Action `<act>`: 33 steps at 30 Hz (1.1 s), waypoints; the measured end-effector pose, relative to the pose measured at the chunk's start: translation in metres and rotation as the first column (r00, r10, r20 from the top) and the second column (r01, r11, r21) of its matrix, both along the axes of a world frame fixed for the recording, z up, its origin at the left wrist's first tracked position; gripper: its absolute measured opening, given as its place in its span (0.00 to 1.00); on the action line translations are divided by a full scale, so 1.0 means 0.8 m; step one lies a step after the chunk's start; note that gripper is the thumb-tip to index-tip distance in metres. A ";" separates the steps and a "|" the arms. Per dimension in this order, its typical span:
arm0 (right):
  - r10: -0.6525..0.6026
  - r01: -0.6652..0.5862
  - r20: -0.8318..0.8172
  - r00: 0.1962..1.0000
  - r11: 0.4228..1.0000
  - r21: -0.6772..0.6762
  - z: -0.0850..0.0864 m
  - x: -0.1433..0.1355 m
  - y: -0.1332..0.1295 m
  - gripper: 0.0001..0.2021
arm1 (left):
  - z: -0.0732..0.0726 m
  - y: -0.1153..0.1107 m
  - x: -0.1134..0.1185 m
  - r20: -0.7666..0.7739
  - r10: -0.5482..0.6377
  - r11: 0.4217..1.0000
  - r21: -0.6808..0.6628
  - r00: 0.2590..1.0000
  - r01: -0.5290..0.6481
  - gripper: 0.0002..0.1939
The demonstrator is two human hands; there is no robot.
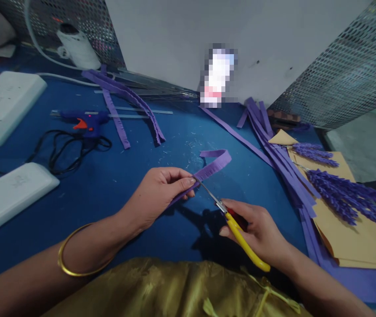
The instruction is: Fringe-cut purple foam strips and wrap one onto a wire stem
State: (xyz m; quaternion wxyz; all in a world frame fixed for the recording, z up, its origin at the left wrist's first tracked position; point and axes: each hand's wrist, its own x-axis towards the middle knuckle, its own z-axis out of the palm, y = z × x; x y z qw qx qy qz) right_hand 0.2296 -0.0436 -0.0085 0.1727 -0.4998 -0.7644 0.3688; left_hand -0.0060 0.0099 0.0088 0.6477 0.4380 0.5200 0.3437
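My left hand (164, 193) pinches a narrow purple strip (212, 167) between thumb and fingers above the blue tabletop (175, 141). The strip's far end folds back on itself, and one edge looks finely cut or ruffled. In my right hand (257, 224) is a tool with yellow handles (245, 242) and thin metal blades. Its tip reaches the strip right beside my left thumb. Part of the other handle is hidden by my right fingers. Small pale scraps lie on the table beyond the strip.
At the left are a blue glue gun (90, 122) with a black cord, white power strips (6, 108) and ruffled purple strips (117, 119). A lit, pixelated phone (219, 77) leans at the back. Right: long purple strips (280, 163), tan paper (356, 233), purple flower sprigs (343, 193).
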 end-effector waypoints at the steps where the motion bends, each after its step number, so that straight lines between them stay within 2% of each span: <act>1: 0.005 -0.005 0.002 1.000 1.000 -0.006 0.002 0.000 0.000 0.17 | 0.000 0.000 0.000 -0.001 0.000 1.000 -0.002 1.000 0.000 0.07; 6: 0.008 -0.008 -0.007 1.000 1.000 -0.008 0.006 0.000 0.000 0.16 | -0.001 0.000 -0.001 0.039 0.005 1.000 -0.020 0.999 -0.004 0.07; 11: 0.000 -0.005 -0.051 0.999 0.996 -0.089 0.006 0.001 -0.001 0.12 | -0.009 0.003 -0.004 0.217 -0.023 0.989 -0.138 0.976 0.054 0.07; 14: -0.009 -0.003 -0.084 0.996 0.990 -0.139 0.004 0.003 -0.001 0.11 | -0.011 0.004 -0.005 0.273 -0.028 0.981 -0.176 0.962 0.079 0.06; 25: -0.032 0.029 -0.053 0.998 0.998 -0.052 -0.001 0.005 0.002 0.13 | -0.010 0.002 -0.004 0.125 -0.025 0.997 -0.064 0.992 0.034 0.06; 33: -0.040 0.036 -0.069 0.997 0.998 -0.056 -0.002 0.004 0.001 0.17 | -0.008 0.000 -0.002 0.072 0.000 0.999 -0.040 0.997 0.002 0.07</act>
